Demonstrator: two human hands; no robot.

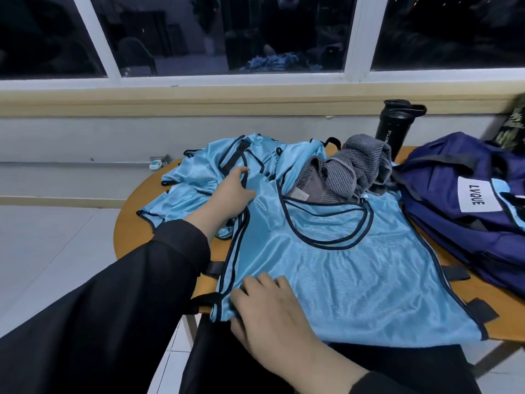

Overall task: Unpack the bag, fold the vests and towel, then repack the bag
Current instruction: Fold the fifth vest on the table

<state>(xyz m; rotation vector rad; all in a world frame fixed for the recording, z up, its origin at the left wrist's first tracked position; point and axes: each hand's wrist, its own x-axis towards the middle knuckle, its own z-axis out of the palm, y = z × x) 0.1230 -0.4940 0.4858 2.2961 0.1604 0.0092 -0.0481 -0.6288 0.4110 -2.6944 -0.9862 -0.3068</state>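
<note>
Flat on counter (426, 334): vest (326, 265), long axis running away; both hands' fingers pinch its left edge, left hand (227, 197) far, right hand (270, 308) near.

Blue vest (341, 268) spread flat on round table (127, 231); left hand (230, 194) grips shoulder, right hand (264, 311) pinches hem.

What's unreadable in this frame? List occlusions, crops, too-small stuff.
Head view only:
- Vest count: the pile behind the flat vest is bunched, layers overlap.
- Towel: crumpled, size and tag text unclear.
- Bag: cut off by the right edge; contents hidden by its own fabric.
- Bottle: base hidden behind the towel.
- Left hand: fingertips partly buried in vest folds.
- Right hand: thumb hidden beneath the hand.
- Table: mostly covered by the vests.
</note>
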